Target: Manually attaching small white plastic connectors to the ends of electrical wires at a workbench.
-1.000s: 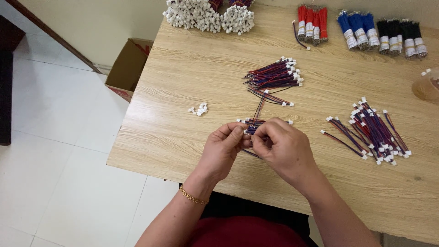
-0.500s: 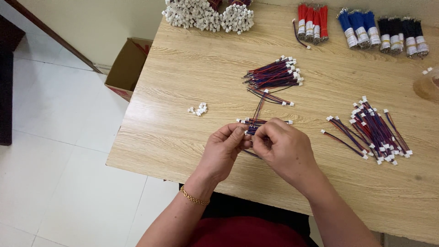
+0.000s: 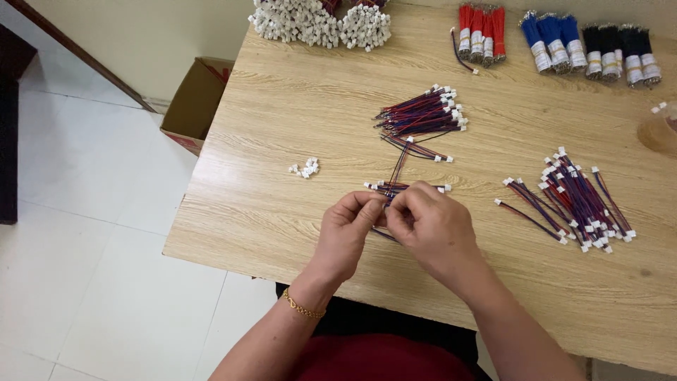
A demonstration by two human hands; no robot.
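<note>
Red-and-blue wire filled your work: your left hand (image 3: 347, 229) and right hand (image 3: 431, 224) met at the near middle of the wooden table (image 3: 282, 127), both pinched shut on a small cluster of short wire leads (image 3: 395, 189) with white connector ends; the leads poked out at about 12 o'clock from your fingertips, and how many you gripped could not be told, since your fingers covered the joint; compared with the views of a second and half a second before, almost nothing had shifted; your hands sat in the same spot with the same closed pinch, so I judged you were mid-way through one fiddly step on a lead rather than between pieces; at 12 o'clock from your hands lay a neat pile of leads (image 3: 422, 116); at 3 o'clock lay a looser, fanned pile of leads (image 3: 575, 201), well apart from your hands; at 10 o'clock sat a little heap of loose white connectors (image 3: 305, 168); along the far edge stood heaps of white connectors (image 3: 321, 20) and bundles of red (image 3: 481, 32), blue (image 3: 546, 39) and black wires (image 3: 622, 49); a cardboard box (image 3: 194, 106) stood on the floor at 10 o'clock, beyond the table edge.
</note>
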